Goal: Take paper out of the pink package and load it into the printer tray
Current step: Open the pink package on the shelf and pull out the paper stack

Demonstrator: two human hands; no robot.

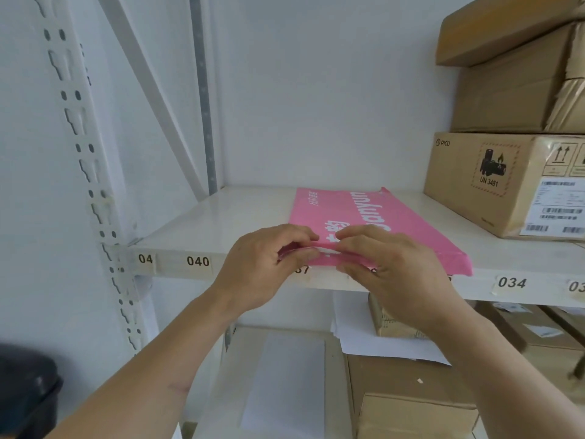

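While both hands (329,264) pinch it, pink package (373,223) reads, seemingly, "anyun".

Both forearms raised forward, bare. Left hand (266,264) and right hand (389,267) side by side, knuckles up, fingers (297,232) curled and pinching, thumbs beneath, fingertips nearly touching.

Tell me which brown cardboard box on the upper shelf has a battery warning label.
The bottom brown cardboard box of the stack, resting directly on the white shelf, marked PICO and UN 3481; the boxes above it show no such label.
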